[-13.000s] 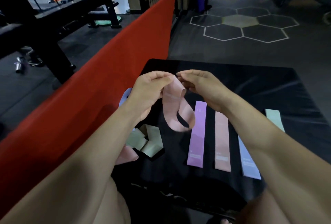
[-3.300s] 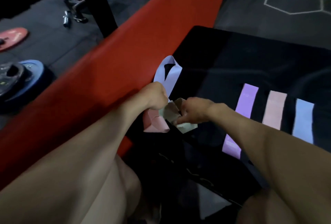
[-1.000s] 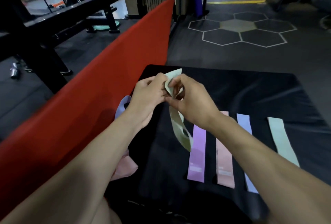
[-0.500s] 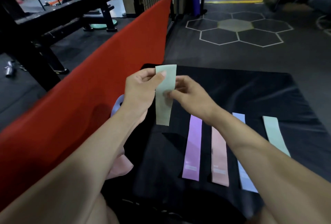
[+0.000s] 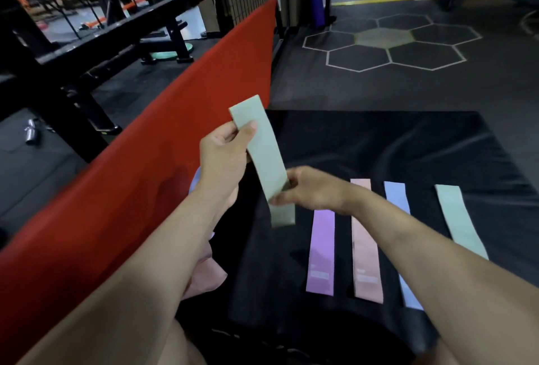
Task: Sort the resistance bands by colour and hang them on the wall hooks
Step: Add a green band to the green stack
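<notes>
Left hand: the left hand (image 5: 223, 157) pinches the upper end of a pale green band (image 5: 264, 152) between thumb and curled fingers, holding it above the black mat (image 5: 379, 143).
Right hand: the right hand (image 5: 309, 189) pinches the same band lower down, near its bottom end, with thumb and fingertips closed on the strip.
Held band: the pale green band runs flat and taut between the two hands, slanting from upper left to lower right; a short tail hangs below the right hand, over the mat's left part.
Laid-out bands: four bands lie flat side by side on the mat, well apart from each other, towards its near edge: a purple band (image 5: 320, 251), a pink band (image 5: 366, 248), a light blue band (image 5: 401, 236) and a second pale green band (image 5: 458, 219) nearest the right edge.
Left edge of the mat: a crumpled pink band (image 5: 207, 274) and a bit of another light blue band (image 5: 197, 178) show from under the left forearm.
Surroundings: a red pad (image 5: 131, 166) runs along the mat's left edge; beyond the far edge the dark floor carries white hexagon markings (image 5: 388, 44).
</notes>
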